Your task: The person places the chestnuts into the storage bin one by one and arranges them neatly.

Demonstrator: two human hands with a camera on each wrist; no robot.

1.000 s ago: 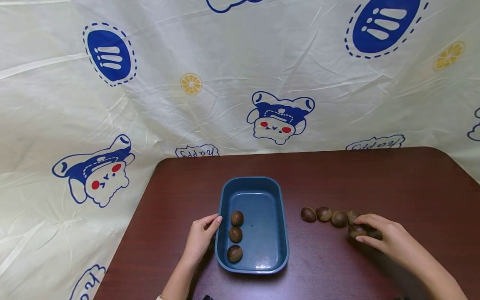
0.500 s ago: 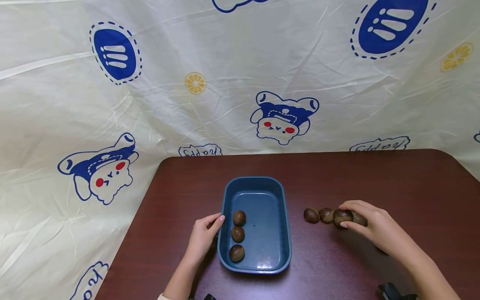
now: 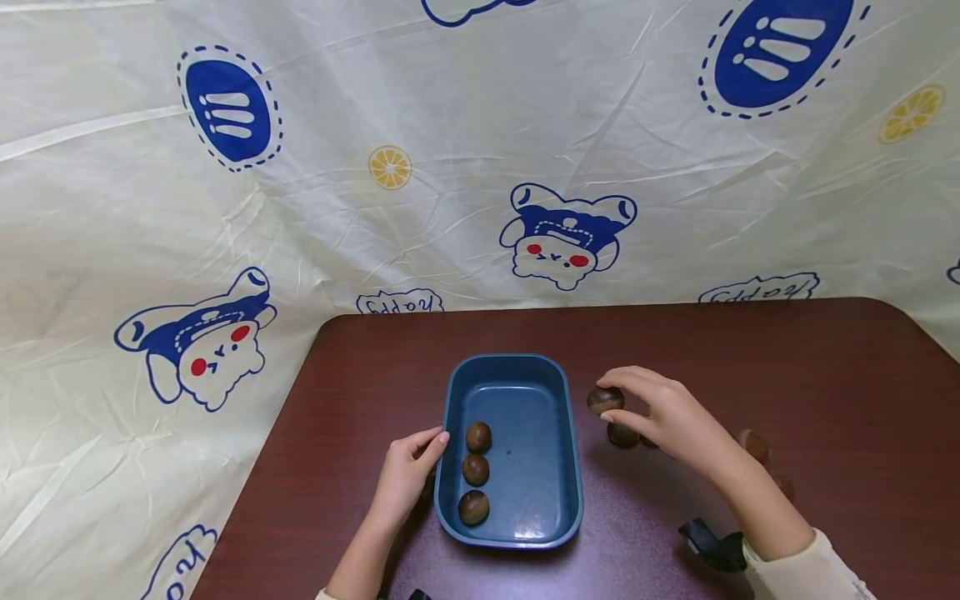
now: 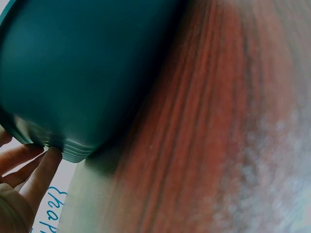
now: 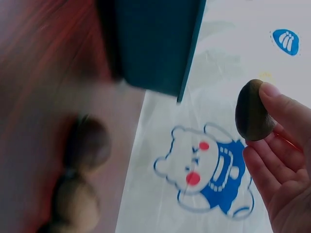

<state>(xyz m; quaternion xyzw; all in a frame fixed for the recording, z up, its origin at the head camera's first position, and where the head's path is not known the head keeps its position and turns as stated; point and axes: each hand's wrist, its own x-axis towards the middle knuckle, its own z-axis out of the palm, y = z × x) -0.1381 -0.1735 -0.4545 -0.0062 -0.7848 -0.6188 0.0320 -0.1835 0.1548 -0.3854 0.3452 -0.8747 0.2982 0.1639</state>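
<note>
A brown chestnut (image 3: 604, 400) is pinched between the thumb and fingers of my right hand (image 3: 667, 417), raised just right of the blue tray (image 3: 573, 467). The right wrist view shows the same chestnut (image 5: 253, 110) above the table. Three chestnuts (image 3: 476, 469) stand in a column along the tray's left side. My left hand (image 3: 408, 471) grips the tray's left rim, thumb on top; in the left wrist view its fingers (image 4: 46, 170) touch the tray's outer wall. Under the right hand lies another chestnut (image 3: 622, 436), with its neighbour partly hidden.
More chestnuts (image 3: 753, 446) lie beyond the right forearm, partly covered by it. The brown table (image 3: 360, 375) ends at the back against a pale printed cloth (image 3: 442, 225). A black strap-like device (image 3: 712, 546) sits at the right wrist.
My right hand has picked a chestnut from the right-hand group and carried it left, over the row, toward the tray. The left hand stays at the rim.
</note>
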